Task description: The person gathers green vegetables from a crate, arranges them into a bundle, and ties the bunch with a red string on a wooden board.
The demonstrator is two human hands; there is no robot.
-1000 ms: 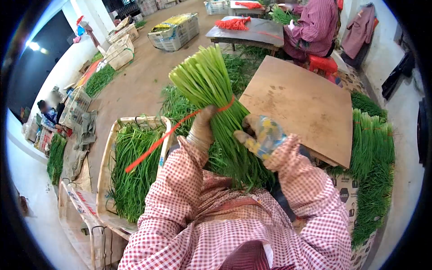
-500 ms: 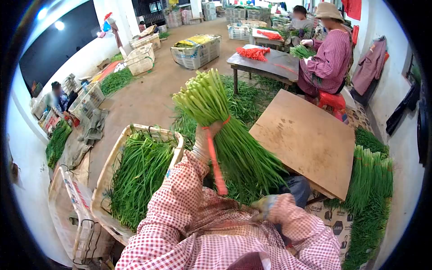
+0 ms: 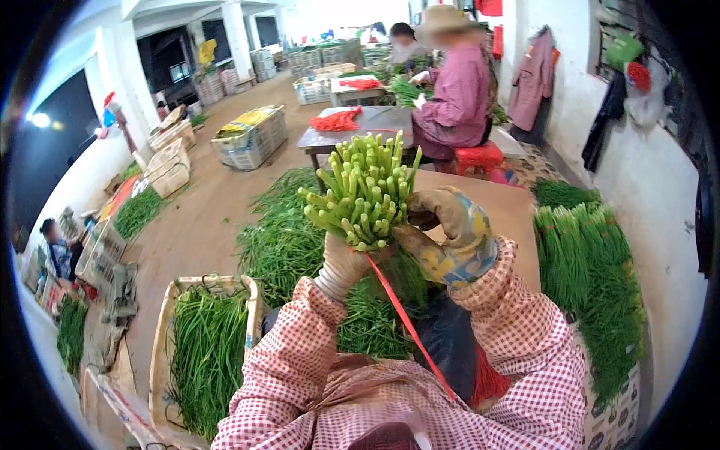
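My left hand [image 3: 346, 262], in a pale glove, is wrapped around a bunch of chives [image 3: 364, 191]. The cut stem ends point up at me, and the leaves hang below, mostly hidden. A red strip tie [image 3: 405, 319] runs from beside the left hand down toward my lap. My right hand [image 3: 450, 238], in a tan glove with a blue and yellow cuff, is curled against the right side of the stems. Whatever its thumb and fingers pinch is hidden.
A crate of loose chives [image 3: 259, 300] stands at my left, with more leaves [image 3: 281, 225] heaped ahead. A wooden board [image 3: 506, 217] lies at front right, and bundled chives [image 3: 581, 255] line the wall. A co-worker [image 3: 454, 90] sits by a dark table [image 3: 382, 124].
The bunch has tipped so its stem ends face me. My right hand has risen from my lap to the stems. The view has turned to the right.
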